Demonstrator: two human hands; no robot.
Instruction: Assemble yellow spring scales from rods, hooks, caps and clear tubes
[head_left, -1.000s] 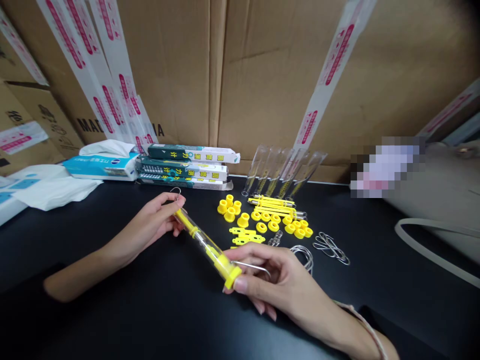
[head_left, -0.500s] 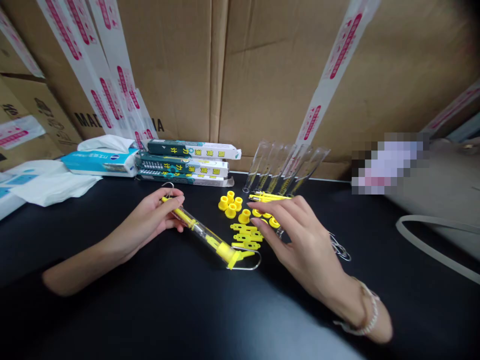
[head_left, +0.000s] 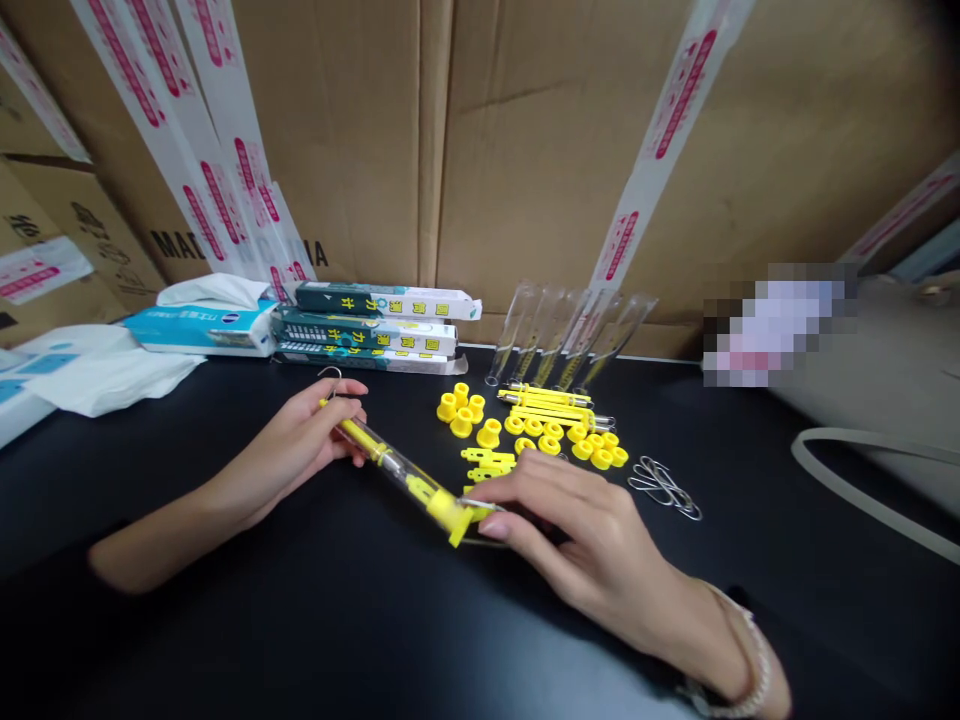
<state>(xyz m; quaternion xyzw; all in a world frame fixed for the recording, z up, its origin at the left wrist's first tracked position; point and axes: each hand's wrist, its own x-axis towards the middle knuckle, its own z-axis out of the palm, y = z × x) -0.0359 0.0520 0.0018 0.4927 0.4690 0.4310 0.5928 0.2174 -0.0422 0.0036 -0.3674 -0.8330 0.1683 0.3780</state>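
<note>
In the head view, a clear tube with yellow parts inside is held aslant over the middle of the worktop, its hooked end turned toward the left edge and its other end toward the near right corner. The hooked end is pinched between the thumb and bent fingers of the left hand, and a metal hook is seen rising past them. At the other end, a yellow stopper is fitted, and the wire loop there is pinched between the thumb and forefinger of the right hand. Flat yellow strips are partly covered by this hand.

Beyond it, toward the far edge, yellow caps, yellow rings and yellow rods are grouped together. Loose metal hooks are laid toward the right edge. Along the far edge, empty tubes are stood on end, and printed boxes are stacked beside a blue tissue pack. A cardboard box is placed behind them. By the right edge, a bag is partly seen.
</note>
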